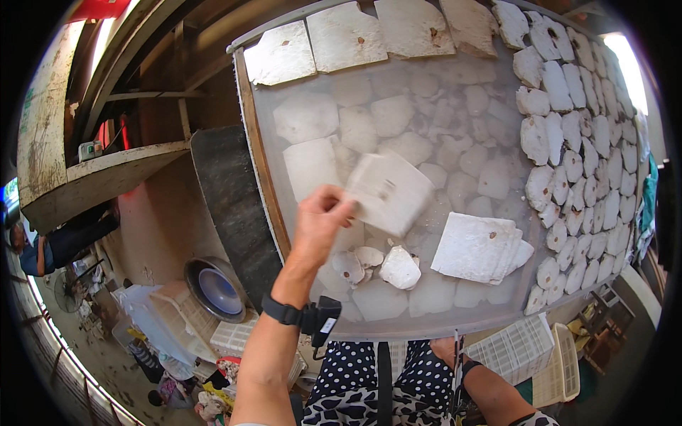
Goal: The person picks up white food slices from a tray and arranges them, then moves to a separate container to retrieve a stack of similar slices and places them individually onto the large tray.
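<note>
The left hand [321,216] is raised over the near left part of a large tank of cloudy water [426,142], fingers pinched on the corner of a white square slab [389,192] held tilted above the surface. The right hand [446,349] is low at the tank's near rim; whether it grips anything cannot be told. A stack of white slabs [477,247] lies near the near-right edge, broken white pieces [387,266] beside the near edge. More slabs [568,142] line the far and right rims.
</note>
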